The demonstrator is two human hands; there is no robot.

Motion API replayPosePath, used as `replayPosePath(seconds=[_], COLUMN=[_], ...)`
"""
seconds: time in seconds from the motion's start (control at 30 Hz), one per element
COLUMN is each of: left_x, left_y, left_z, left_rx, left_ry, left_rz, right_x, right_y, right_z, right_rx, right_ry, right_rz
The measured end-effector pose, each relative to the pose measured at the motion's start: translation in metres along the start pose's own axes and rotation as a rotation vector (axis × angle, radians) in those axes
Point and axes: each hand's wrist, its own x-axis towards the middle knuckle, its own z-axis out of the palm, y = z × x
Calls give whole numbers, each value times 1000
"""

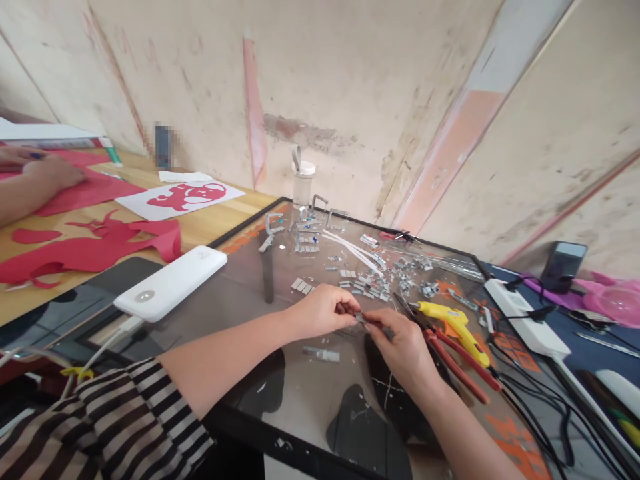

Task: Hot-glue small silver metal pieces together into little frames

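My left hand [327,311] and my right hand [400,337] meet fingertip to fingertip over the dark glass tabletop [240,353]. Pinched between them is a small grey metal piece [359,317], mostly covered by the fingers, so its exact kind is hard to make out. Just below my left hand lies a flat grey metal strip [323,354]. Beyond the hands, small grey metal pieces [367,287] are scattered in rows and heaps. Right of my right hand rest pliers with red handles [460,367] and a yellow glue gun [457,327].
A white power bank [170,283] with a cable sits at left. A lidded clear cup [303,183] stands by the wall. A white power strip [527,320] and black cables run along the right. Far left, another person's hands [43,170] rest on red paper [80,193].
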Motion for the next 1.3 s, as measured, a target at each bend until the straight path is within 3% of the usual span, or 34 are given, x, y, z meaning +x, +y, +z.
replayPosePath(seconds=[0.17,0.3,0.63,0.97,1.3], left_x=[1,4,11,12,9], left_y=[-4,-11,-22,-20,-8], left_z=[-1,-5,-7,1,-3], left_rx=[16,238,468,516,693], left_ry=[-10,45,-62,-22,-92], left_rz=[40,134,171,211,276], right_x=[1,3,3,2,1], right_y=[-1,0,2,5,8], right_z=[0,-3,-2,-2,-4], right_rx=[23,1,13,14,4], right_ry=[0,30,20,-5,5], right_rz=[31,76,130,127,144])
